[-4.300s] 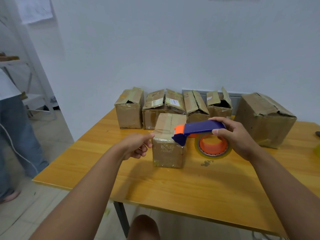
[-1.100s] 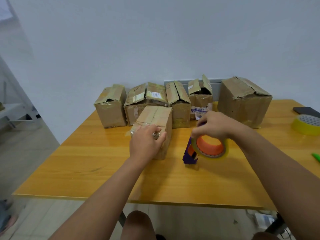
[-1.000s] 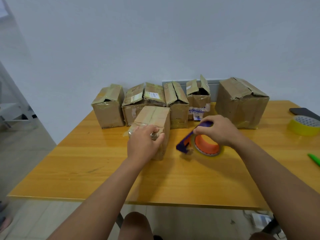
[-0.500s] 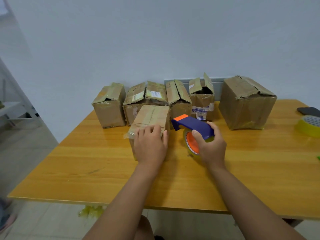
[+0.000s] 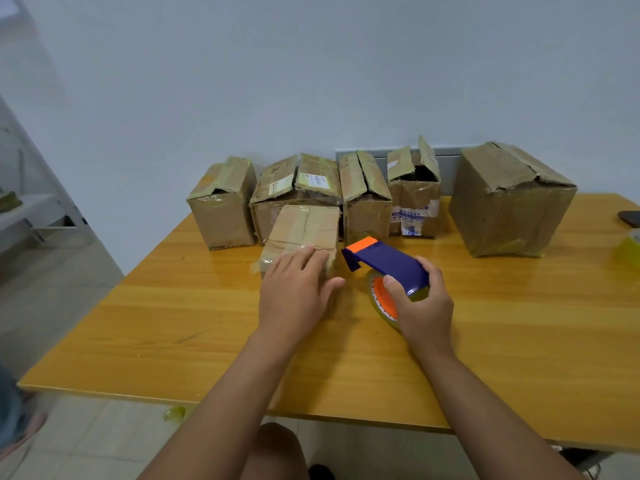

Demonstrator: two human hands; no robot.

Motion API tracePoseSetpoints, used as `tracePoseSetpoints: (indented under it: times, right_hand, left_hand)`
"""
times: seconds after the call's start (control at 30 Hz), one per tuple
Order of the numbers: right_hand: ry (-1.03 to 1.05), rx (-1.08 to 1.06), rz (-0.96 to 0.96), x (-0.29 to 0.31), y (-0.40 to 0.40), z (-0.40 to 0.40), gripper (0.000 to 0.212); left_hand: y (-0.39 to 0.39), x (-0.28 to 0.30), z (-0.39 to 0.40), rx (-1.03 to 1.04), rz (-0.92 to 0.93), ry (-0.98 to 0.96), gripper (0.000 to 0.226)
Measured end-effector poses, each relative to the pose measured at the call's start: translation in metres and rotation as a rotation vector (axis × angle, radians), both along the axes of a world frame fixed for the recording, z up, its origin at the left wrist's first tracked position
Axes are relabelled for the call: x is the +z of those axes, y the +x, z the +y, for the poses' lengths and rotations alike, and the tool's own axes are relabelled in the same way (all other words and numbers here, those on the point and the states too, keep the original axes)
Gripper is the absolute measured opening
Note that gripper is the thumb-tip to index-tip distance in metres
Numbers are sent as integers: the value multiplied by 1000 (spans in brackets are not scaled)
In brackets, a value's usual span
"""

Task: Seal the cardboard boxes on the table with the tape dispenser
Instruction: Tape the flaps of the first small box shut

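Note:
A small cardboard box [image 5: 304,226] with tape across its closed top stands near the middle of the wooden table [image 5: 173,320]. My left hand [image 5: 298,292] lies flat against the box's near face, fingers straight and reaching over its top edge. Just right of the box, my right hand [image 5: 420,306] grips the blue and orange tape dispenser [image 5: 384,259] with its roll of clear tape; the orange-tipped end points at the box.
Several more cardboard boxes line the wall: a small one [image 5: 221,202], a wider one [image 5: 294,183], two with raised flaps [image 5: 363,188] [image 5: 414,188], and a large one [image 5: 509,199]. A yellow tape roll [image 5: 628,249] and a dark phone [image 5: 630,218] sit at the right edge.
My right hand turned the dispenser from lying on the table to upright, handle towards me, beside the box. My left hand went from a grip on the box's front top edge to lying flat.

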State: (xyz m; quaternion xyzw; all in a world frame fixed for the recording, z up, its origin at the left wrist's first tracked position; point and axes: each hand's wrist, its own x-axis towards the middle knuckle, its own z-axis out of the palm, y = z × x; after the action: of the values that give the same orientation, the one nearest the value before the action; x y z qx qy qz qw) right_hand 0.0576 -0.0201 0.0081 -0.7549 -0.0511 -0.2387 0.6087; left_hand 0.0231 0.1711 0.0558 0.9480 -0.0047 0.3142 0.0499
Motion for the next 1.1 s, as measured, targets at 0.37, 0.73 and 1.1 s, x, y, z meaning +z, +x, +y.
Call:
tracePoseSetpoints:
  times: [0.37,0.73,1.1]
  right_hand:
    - [18,27,1,-2,0,-2,59]
    - [9,29,1,-3,1,-3,58]
    - [14,25,17,-5,2,-4,57]
  left_hand:
    - [1,0,20,-67,6,44,44]
    - [-12,21,17,-61,171,-88,49]
    - [-2,12,19,-103,21,-153,51]
